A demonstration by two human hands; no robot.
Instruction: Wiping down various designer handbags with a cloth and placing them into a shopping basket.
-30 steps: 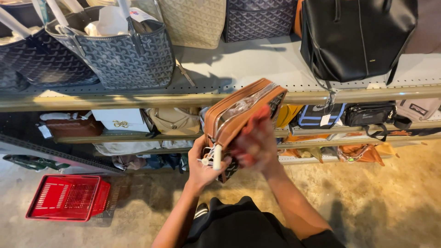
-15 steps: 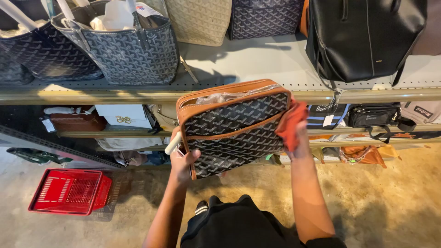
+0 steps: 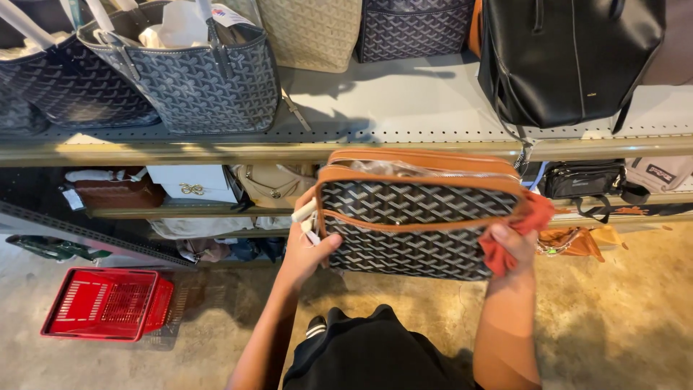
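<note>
Far left on the concrete floor: red plastic shopping basket, well apart from the hands. Left hand clamps the left short end of the black-and-grey patterned rectangular bag with tan leather trim, thumb on the front face, fingers behind; white tags hang just beside that grip. Bag is held in the air in front of the grey metal shelf edge, long axis horizontal, spanning hand to hand, zip side up. Right hand grips the right lower corner, pinching a crumpled red cloth against it. Both hands equally near, one per end.
</note>
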